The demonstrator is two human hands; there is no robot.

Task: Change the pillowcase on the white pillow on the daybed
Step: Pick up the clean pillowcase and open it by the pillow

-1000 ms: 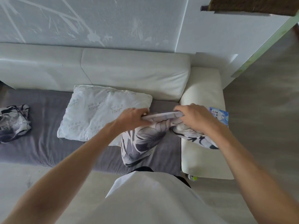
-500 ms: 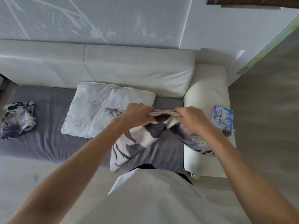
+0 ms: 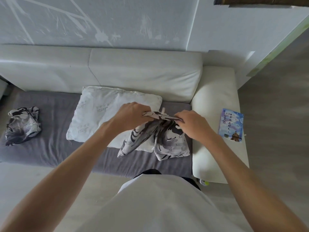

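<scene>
Patterned pillowcase [image 3: 160, 138] is gripped at its top edge by both hands, centre frame, bunched and hanging down over the grey mattress [image 3: 55, 148]. Left hand [image 3: 132, 114] is curled round the left end of the edge; right hand [image 3: 192, 124] is curled round the right end, hands near each other. The lower folds of the pillowcase overlap the near right corner of the white pillow [image 3: 107, 113] as seen from the head view; contact cannot be confirmed. The bare white pillow is laid flat on the mattress, centre-left, its far edge against the white back cushion [image 3: 133, 71]. A second crumpled patterned cloth [image 3: 22, 125] is seen at the left edge of the frame, well apart from the pillow. A blue booklet [image 3: 231, 125] is lying on the white armrest [image 3: 215, 101], right of centre.
</scene>
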